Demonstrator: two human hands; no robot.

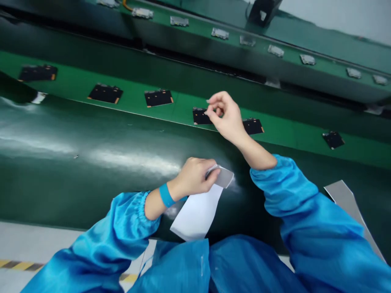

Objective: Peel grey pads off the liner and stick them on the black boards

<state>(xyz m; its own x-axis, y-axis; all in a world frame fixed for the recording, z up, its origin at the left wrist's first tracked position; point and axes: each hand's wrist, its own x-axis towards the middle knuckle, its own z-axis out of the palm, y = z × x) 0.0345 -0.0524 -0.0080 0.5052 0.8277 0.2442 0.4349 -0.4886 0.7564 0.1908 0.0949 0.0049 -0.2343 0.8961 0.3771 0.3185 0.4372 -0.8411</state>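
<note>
My left hand (195,177) grips a white sheet (198,209) with a grey film piece (225,177) at its top, held over the dark green bench edge. My right hand (226,116) reaches out over the green conveyor belt (137,99), fingertips pinched just above a black flat part (200,116); a tiny piece may be between the fingers, too small to tell. Another black part (253,126) lies just right of that wrist. Both arms wear blue sleeves, and a blue band circles my left wrist.
More black parts ride the belt: (159,97), (105,93), (38,73), (333,139). A farther belt carries several small silver parts (220,33). A grey strip (348,201) lies at the right. Floor with yellow-black tape (21,265) shows bottom left.
</note>
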